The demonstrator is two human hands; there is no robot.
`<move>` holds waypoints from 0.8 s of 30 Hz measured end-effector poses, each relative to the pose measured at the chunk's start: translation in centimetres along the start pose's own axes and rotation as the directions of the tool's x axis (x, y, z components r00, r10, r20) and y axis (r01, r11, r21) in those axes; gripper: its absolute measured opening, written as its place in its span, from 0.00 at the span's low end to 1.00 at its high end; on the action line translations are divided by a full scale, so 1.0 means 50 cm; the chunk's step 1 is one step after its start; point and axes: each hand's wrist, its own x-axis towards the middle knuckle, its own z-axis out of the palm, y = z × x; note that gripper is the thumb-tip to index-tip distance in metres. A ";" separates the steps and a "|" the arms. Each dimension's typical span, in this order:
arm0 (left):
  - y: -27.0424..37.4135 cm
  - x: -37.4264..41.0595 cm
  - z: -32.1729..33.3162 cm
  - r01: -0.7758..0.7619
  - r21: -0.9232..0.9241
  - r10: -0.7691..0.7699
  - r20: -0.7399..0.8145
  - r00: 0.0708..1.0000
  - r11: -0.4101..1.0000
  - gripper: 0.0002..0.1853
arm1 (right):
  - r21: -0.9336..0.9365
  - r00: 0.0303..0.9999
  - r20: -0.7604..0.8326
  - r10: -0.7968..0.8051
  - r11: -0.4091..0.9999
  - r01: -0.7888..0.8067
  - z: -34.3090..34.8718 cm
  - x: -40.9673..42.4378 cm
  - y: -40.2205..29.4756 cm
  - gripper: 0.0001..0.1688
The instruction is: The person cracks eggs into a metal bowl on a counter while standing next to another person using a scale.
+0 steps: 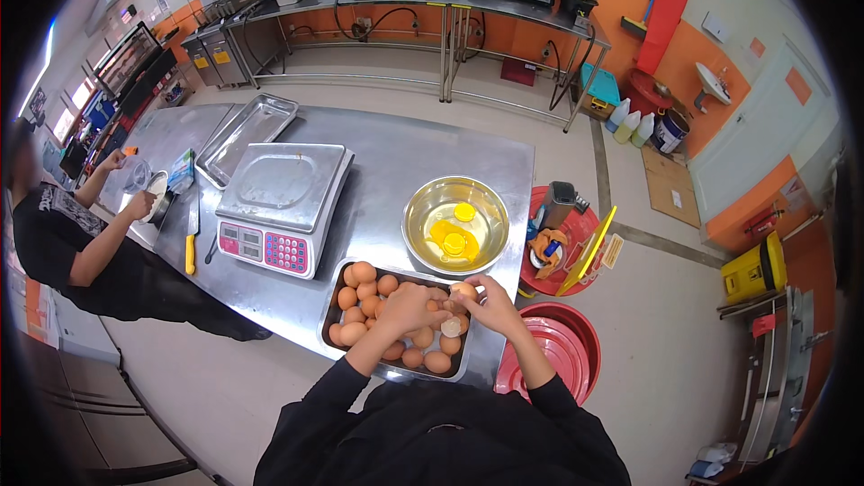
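My right hand point(494, 309) grips a brown eggshell point(464, 291) between thumb and fingers, over the right end of a metal tray point(330, 344) of brown eggs point(353, 333). Close beside it, my left hand point(407, 310) reaches over the eggs with its fingers towards the shell; whether it holds anything is hidden. Below the fingers sits a broken half shell point(451, 329), its pale inside showing. Just beyond the tray stands a stainless steel bowl point(496, 243) containing egg white and yolks point(464, 211), with some yolk spread out.
Left of the bowl are a digital scale point(283, 209), a yellow-handled knife point(191, 253) and a steel pan point(280, 105). A person point(81, 229) works with a bowl point(160, 197) at the far left. Red tubs point(590, 344) stand off the table's point(378, 142) right edge.
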 end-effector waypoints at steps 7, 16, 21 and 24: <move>-0.020 -0.081 -0.009 -0.062 -0.402 -0.103 -0.376 0.921 0.913 0.19 | -0.242 0.999 0.029 0.031 0.970 -0.024 0.010 -0.010 0.001 0.31; -0.108 -0.215 0.025 -0.026 -0.817 -0.486 -0.368 0.793 0.576 0.14 | -0.279 0.996 0.065 0.055 0.960 -0.035 -0.011 -0.007 -0.020 0.31; -0.101 -0.261 0.034 0.006 -0.882 -0.614 -0.324 0.719 0.472 0.14 | -0.374 0.995 0.003 -0.102 0.922 0.096 -0.004 0.003 -0.012 0.29; -0.116 -0.279 0.040 0.006 -0.897 -0.639 -0.311 0.704 0.443 0.15 | -0.486 0.993 -0.077 -0.087 0.873 0.039 -0.001 -0.015 -0.070 0.28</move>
